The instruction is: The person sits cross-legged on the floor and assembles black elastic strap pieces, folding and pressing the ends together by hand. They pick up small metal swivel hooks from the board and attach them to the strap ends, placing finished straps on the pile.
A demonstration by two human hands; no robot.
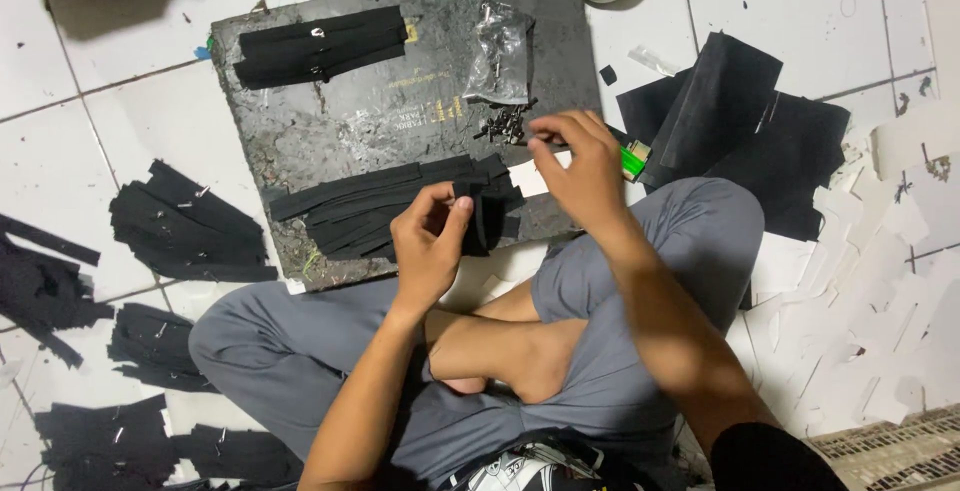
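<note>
The person is sitting cross-legged on a white tiled floor (130,121), in grey trousers, and working over a dark, scuffed board (400,116) that is lying flat ahead of the knees.

The left hand (432,241) is curling its fingers around a folded black strap (478,216), with the thumb pressing the strap against the fingertips, so the strap is standing upright just past the thumb tip. The right hand (585,171) is hovering just right of that strap, its thumb and forefinger drawn together in a pinch over a small pile of dark metal rivets (507,123) sitting just beyond the fingertips; whether a rivet is actually lying between them cannot be told.

Directly beyond the left fingers a fan of long black strips (380,201) is lying across the near edge of the board. Further past the right fingertips a clear plastic bag (498,56) is resting crumpled on the board, and far beyond the left fingers a bundle of black straps (320,44) is lying at the board's far corner. To the right of the right hand, black fabric sheets (740,121) are overlapping on the floor, with a green lighter (633,161) just beside the knuckles.
</note>
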